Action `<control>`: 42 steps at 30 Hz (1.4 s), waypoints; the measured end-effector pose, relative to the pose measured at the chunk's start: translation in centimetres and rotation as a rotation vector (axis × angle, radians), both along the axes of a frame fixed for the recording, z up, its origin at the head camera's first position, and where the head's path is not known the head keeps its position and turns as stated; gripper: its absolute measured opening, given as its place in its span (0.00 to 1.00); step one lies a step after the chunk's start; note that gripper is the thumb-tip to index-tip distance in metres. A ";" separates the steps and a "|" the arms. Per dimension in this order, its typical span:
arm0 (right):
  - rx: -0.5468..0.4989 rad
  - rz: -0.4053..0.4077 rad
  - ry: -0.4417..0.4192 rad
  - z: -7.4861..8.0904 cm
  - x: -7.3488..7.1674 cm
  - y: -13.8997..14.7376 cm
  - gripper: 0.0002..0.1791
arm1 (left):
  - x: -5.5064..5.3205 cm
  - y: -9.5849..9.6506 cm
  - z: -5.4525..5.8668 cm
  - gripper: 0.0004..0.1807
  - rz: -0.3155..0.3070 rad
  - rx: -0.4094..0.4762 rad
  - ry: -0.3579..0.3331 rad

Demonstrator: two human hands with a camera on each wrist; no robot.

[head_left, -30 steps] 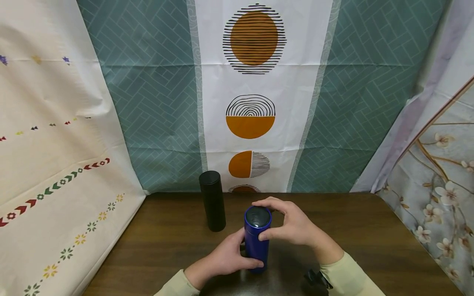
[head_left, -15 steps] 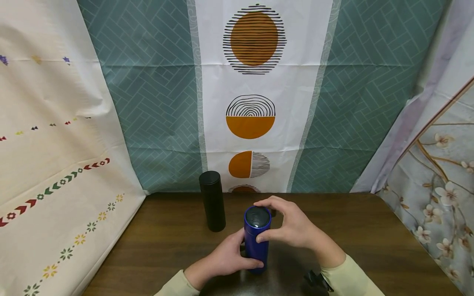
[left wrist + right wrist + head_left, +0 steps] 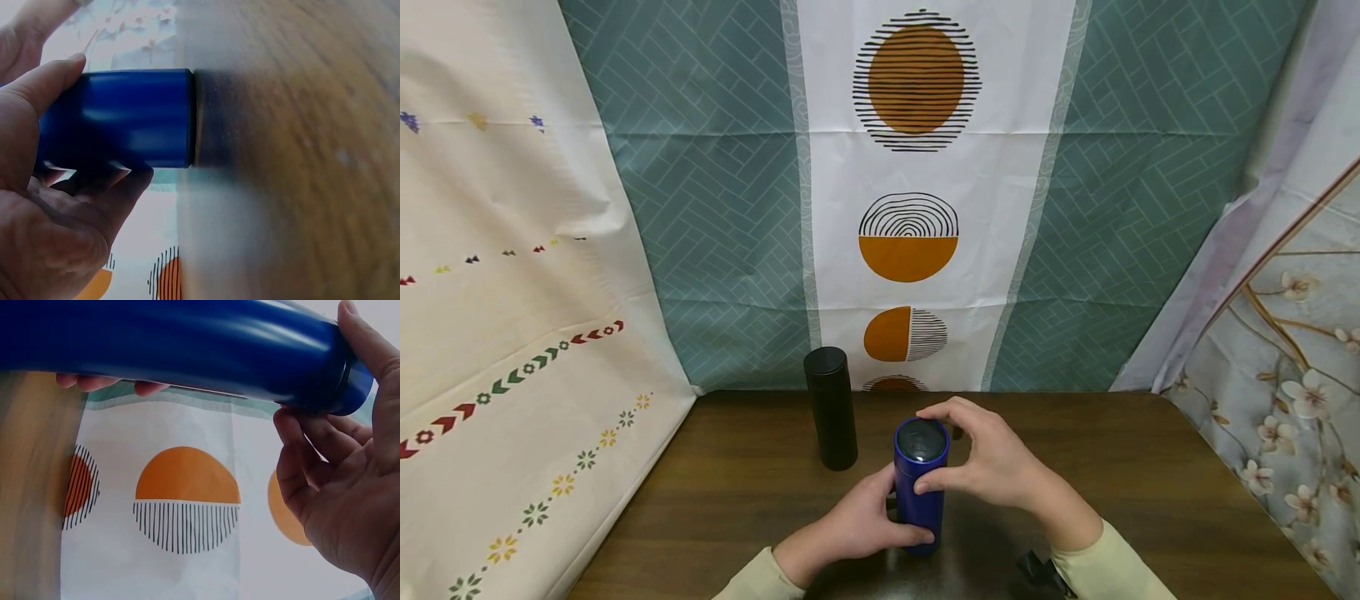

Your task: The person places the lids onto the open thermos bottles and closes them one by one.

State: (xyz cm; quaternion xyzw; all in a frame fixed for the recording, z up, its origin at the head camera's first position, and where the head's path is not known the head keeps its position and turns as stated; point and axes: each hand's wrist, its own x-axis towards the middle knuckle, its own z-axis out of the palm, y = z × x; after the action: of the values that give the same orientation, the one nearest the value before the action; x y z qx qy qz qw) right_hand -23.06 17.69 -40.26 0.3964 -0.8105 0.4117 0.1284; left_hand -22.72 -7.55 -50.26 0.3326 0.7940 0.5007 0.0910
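A blue thermos flask [image 3: 919,496] stands upright on the wooden table, its dark round lid top [image 3: 922,439] facing up. Low on its body, my left hand [image 3: 871,518] grips it from the left, thumb across the near side. My right hand [image 3: 996,457] holds the lid end from the right, thumb on the near side and fingers behind. In the left wrist view the base of the flask [image 3: 144,119] meets the tabletop. The right wrist view shows thumb and fingers of the right hand [image 3: 350,450] about the lid end.
Behind and left of the blue flask stands a black cylindrical flask [image 3: 831,408], upright. The brown wooden table [image 3: 1075,433] reaches back to a patterned cloth [image 3: 910,167]. Cloths also hang at the left [image 3: 512,292] and right [image 3: 1285,375].
My right hand has shifted slightly round the lid, its thumb sliding left along the near side. The left hand and the flask have stayed in place.
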 end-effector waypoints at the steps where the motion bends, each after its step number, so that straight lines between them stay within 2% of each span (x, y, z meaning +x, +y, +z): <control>1: -0.002 0.014 -0.017 0.0 0.0 0.0 0.41 | 0.0 0.0 0.0 0.44 -0.002 0.002 0.003; 6: -0.004 0.096 -0.096 -0.2 -0.3 0.1 0.40 | -0.1 -0.1 -0.1 0.44 -0.009 0.005 0.006; 13: 0.006 0.202 -0.124 -0.6 -0.9 0.7 0.44 | -0.3 -0.1 -0.1 0.44 -0.016 0.003 -0.012; 20: -0.035 0.338 -0.187 -0.7 -1.5 1.1 0.44 | -0.3 -0.2 -0.2 0.45 -0.015 -0.007 -0.025; 25: -0.041 0.313 -0.224 -0.7 -1.5 1.1 0.41 | -0.3 -0.1 -0.1 0.45 -0.008 -0.011 -0.024; 30: -0.053 0.276 -0.218 -0.8 -1.4 1.0 0.38 | -0.3 0.0 -0.2 0.45 -0.010 -0.009 -0.016; 42: -0.059 0.204 -0.130 -0.9 -1.3 0.8 0.39 | -0.1 0.0 -0.1 0.45 -0.007 -0.006 -0.016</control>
State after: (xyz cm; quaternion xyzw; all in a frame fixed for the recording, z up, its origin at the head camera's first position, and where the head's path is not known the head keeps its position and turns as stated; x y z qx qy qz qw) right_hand -24.38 18.49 -41.13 0.4454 -0.7600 0.4712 0.0448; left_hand -22.77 -7.51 -50.39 0.3312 0.7935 0.5005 0.1002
